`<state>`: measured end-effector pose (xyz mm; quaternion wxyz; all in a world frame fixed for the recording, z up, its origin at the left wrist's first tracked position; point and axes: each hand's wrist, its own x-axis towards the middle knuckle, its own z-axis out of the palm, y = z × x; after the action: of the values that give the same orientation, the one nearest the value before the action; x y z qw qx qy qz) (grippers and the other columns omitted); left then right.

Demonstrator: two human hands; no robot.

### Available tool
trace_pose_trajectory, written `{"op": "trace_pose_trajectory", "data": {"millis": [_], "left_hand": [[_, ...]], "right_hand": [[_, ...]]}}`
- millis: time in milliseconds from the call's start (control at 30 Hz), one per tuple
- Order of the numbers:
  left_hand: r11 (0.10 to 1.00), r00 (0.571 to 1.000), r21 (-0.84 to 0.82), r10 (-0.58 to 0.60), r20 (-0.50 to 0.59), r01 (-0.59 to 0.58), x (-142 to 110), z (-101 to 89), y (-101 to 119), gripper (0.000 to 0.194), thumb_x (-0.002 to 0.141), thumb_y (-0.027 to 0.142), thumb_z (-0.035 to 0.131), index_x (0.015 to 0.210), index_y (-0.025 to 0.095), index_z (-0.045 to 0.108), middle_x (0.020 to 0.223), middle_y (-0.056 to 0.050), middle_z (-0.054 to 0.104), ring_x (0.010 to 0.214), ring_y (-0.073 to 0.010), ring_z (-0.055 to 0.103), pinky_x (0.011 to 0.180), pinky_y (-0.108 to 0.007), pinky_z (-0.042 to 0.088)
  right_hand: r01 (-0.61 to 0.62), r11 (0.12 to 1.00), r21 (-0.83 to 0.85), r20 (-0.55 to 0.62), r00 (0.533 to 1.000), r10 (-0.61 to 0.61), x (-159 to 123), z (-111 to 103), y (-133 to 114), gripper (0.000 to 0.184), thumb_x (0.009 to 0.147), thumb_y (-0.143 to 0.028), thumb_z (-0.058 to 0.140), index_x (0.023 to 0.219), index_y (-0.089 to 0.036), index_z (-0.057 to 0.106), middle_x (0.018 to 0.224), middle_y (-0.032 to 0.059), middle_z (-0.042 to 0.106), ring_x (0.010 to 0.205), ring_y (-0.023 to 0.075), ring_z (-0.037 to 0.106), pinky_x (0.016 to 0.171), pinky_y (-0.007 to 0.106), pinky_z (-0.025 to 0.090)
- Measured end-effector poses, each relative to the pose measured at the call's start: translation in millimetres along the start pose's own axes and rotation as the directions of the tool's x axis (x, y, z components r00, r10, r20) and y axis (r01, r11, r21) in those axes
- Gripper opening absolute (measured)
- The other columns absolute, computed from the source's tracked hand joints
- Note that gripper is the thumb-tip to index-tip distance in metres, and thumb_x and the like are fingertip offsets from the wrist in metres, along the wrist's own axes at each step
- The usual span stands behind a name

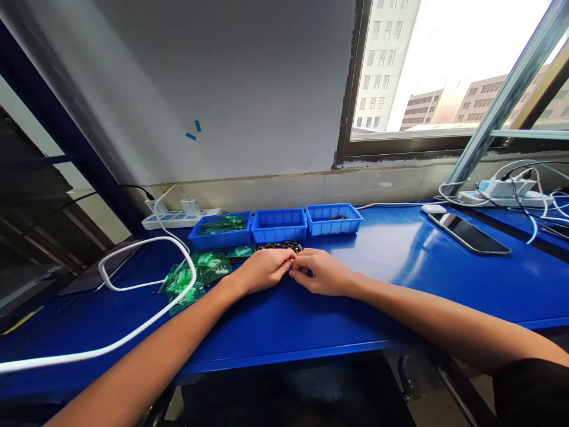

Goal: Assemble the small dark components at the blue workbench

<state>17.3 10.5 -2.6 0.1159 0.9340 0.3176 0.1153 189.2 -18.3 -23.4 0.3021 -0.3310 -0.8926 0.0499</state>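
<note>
My left hand [268, 268] and my right hand [320, 271] meet over the blue table, fingertips pinched together and touching. Whatever sits between the fingers is too small or too hidden to name. Just behind them lies a pile of small dark parts [284, 245], partly covered by the hands. Three blue plastic bins stand in a row beyond: the left bin [220, 240] holds green bags, the middle bin [280, 234] shows a bare inside, and the right bin [334, 226] has a few dark parts. Green plastic bags [189, 281] with pale pieces lie left of my left hand.
A thick white cable [133, 341] loops across the table's left side. Power strips [178, 219] with plugs stand at the back left and back right. A phone [471, 232] lies on the right, beside a small white object [433, 209]. The wall and window rise behind.
</note>
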Motion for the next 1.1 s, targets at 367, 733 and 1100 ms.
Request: {"op": "trace_pose_trajectory", "data": {"millis": [367,733,1100], "left_hand": [[0.986,0.992,0.107,-0.124,-0.028,0.126,-2.3,-9.5,-1.7,0.026,0.088,0.022,0.034,0.097,0.021,0.059,0.097,-0.003,0.069,0.088,-0.0176,0.063,0.074,-0.025,0.047],[0.998,0.998,-0.019,-0.059,0.033,0.060,-1.9,-6.5,6.5,0.024,0.088,0.020,0.034,0.091,0.019,0.058,0.092,-0.004,0.068,0.081,-0.0168,0.062,0.070,-0.025,0.045],[0.998,0.995,0.058,-0.034,0.089,0.029,-2.3,2.4,8.7,0.021,0.085,0.014,0.034,0.078,0.017,0.054,0.077,-0.005,0.065,0.069,-0.0169,0.060,0.060,-0.024,0.041]], "right_hand": [[-0.037,0.999,0.014,0.004,0.999,0.036,0.1,0.2,-0.4,0.019,0.078,-0.013,0.056,0.059,-0.016,0.052,0.057,-0.0023,0.050,0.054,0.0076,0.042,0.055,0.020,0.034],[-0.049,0.999,0.006,-0.006,0.999,0.049,0.0,0.8,-3.8,0.035,0.081,-0.015,0.051,0.050,-0.018,0.035,0.052,-0.0044,0.040,0.050,0.0058,0.035,0.050,0.020,0.028],[-0.087,0.996,-0.021,-0.040,0.995,0.086,0.1,2.5,-1.2,0.038,0.080,-0.015,0.049,0.047,-0.018,0.030,0.049,-0.0051,0.038,0.047,0.0052,0.031,0.049,0.020,0.025]]}}
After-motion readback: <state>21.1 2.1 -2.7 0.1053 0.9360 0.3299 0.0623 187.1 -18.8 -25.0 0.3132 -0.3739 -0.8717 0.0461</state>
